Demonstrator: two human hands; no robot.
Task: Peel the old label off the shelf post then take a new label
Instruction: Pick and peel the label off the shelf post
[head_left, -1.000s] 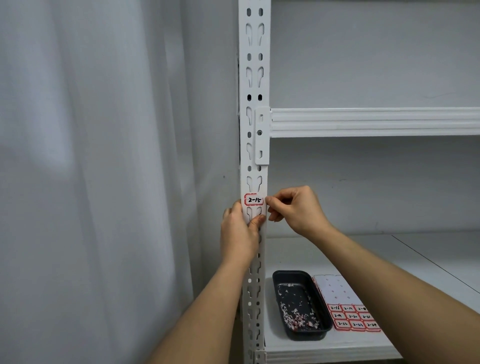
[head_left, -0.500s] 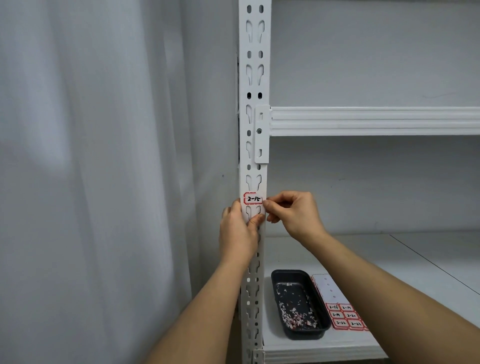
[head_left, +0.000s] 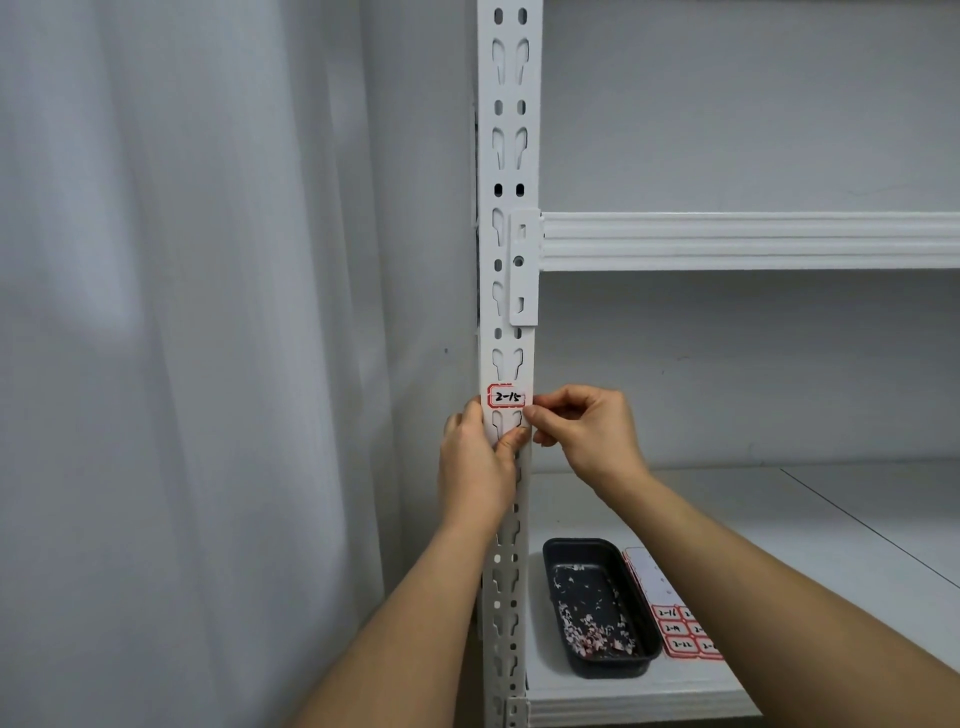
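Old label: the old label (head_left: 505, 397), red-framed and marked 2-15, is on the front of the white shelf post (head_left: 509, 218), and it looks flat to us.
Left hand: our left hand (head_left: 475, 465) holds the post just under the label, with the fingers wrapped behind it and the thumb on the front.
Right hand: our right hand (head_left: 587, 428) has its curled fingers at the right edge of the label; whether the edge is already pinched, we cannot tell.
New labels: the sheet of new labels (head_left: 675, 621) lies on the lower shelf (head_left: 779, 525), beside the dark tray (head_left: 597, 605) with paper scraps.
Progress: we judge the peeling is only at the start; the label must come off, and then we take a new one.
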